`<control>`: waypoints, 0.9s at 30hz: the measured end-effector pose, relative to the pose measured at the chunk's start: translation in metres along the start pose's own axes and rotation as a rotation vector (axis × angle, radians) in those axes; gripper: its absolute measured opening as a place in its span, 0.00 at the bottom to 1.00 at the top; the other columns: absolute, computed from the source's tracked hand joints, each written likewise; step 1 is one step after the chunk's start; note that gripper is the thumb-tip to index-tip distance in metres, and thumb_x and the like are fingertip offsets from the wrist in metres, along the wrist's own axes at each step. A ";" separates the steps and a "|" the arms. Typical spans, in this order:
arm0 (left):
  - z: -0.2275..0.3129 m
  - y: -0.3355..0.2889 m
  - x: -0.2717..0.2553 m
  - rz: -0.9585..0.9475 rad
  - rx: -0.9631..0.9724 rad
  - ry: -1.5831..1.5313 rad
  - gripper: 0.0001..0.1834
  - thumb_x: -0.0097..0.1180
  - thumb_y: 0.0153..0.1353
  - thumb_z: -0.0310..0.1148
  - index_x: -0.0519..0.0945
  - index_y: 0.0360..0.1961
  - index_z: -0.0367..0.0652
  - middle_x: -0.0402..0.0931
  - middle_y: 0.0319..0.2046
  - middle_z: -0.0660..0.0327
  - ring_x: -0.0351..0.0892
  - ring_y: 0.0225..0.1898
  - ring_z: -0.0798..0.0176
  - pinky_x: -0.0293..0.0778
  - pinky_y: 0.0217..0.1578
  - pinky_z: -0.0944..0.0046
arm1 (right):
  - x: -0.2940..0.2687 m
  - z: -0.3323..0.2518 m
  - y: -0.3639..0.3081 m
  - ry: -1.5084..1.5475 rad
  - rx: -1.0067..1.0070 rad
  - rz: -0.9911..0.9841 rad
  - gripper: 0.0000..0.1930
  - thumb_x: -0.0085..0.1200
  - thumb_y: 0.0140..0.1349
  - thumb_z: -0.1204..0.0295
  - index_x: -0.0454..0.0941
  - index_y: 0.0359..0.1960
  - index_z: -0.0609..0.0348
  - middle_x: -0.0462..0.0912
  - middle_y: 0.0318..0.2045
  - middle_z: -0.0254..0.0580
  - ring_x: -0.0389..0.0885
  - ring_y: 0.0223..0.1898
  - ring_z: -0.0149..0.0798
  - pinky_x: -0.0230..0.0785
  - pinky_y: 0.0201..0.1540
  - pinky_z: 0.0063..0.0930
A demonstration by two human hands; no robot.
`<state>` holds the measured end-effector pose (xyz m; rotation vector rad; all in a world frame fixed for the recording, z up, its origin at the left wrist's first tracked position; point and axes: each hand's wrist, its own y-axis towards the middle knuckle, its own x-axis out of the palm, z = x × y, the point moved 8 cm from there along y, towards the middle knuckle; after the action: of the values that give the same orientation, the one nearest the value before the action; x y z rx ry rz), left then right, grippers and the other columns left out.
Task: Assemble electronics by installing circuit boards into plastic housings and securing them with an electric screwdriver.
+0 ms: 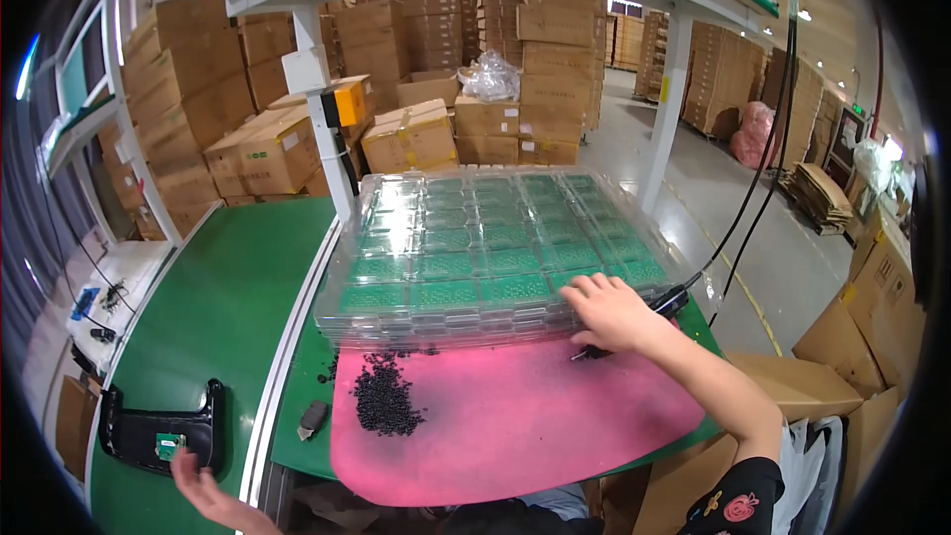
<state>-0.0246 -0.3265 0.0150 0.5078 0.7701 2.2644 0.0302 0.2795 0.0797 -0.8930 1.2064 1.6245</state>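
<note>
At the lower left, my left hand (205, 493) reaches over the green belt with its fingers apart. Its fingertips are at a small green circuit board (168, 447), which lies on a black U-shaped plastic housing (134, 433); whether they touch it I cannot tell. My right hand (606, 313) is closed around a black corded electric screwdriver (671, 301), whose bit points down and left over the pink mat (535, 426). Left of it on the mat lies a heap of small black pieces, apparently screws (386, 399).
Stacked clear plastic trays (495, 322) with green boards stand behind the mat. A dark grey block (313, 419) lies left of it. The screwdriver's black cable (735, 218) hangs at the right. A white post (324, 129) rises beside the belt (223, 307). Cardboard boxes (792, 381) stand at the right.
</note>
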 end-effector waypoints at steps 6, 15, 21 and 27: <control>0.058 -0.101 0.103 -0.629 -0.139 -0.311 0.04 0.48 0.61 0.19 0.73 0.30 0.38 0.69 0.29 0.61 0.69 0.33 0.67 0.65 0.35 0.69 | 0.023 0.028 0.014 0.050 0.062 -0.250 0.33 0.70 0.51 0.67 0.69 0.60 0.42 0.77 0.46 0.40 0.77 0.53 0.45 0.70 0.51 0.45; 0.169 -0.199 0.142 -1.209 0.067 -0.897 0.12 0.48 0.49 0.08 0.80 0.29 0.32 0.77 0.27 0.51 0.77 0.30 0.53 0.74 0.31 0.60 | -0.098 0.038 0.077 -0.388 -0.062 0.438 0.10 0.56 0.53 0.70 0.76 0.38 0.49 0.78 0.38 0.32 0.77 0.46 0.36 0.69 0.38 0.35; 0.220 -0.277 0.143 -1.581 0.136 -1.263 0.12 0.51 0.48 0.10 0.81 0.31 0.34 0.79 0.30 0.51 0.79 0.32 0.50 0.76 0.34 0.57 | -0.230 0.025 0.070 -0.507 0.033 0.773 0.11 0.60 0.49 0.68 0.77 0.35 0.52 0.78 0.32 0.33 0.80 0.38 0.35 0.74 0.25 0.29; 0.248 -0.365 0.143 -1.988 -0.066 -1.203 0.10 0.51 0.57 0.13 0.80 0.36 0.35 0.78 0.36 0.51 0.77 0.38 0.50 0.74 0.42 0.60 | -0.337 0.026 -0.052 -0.469 0.285 0.966 0.12 0.64 0.54 0.68 0.76 0.36 0.58 0.80 0.33 0.41 0.82 0.34 0.42 0.75 0.28 0.35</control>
<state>0.1860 0.0862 -0.0164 0.5058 0.1744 -0.0146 0.1919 0.2309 0.3772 0.3388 1.5591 2.1310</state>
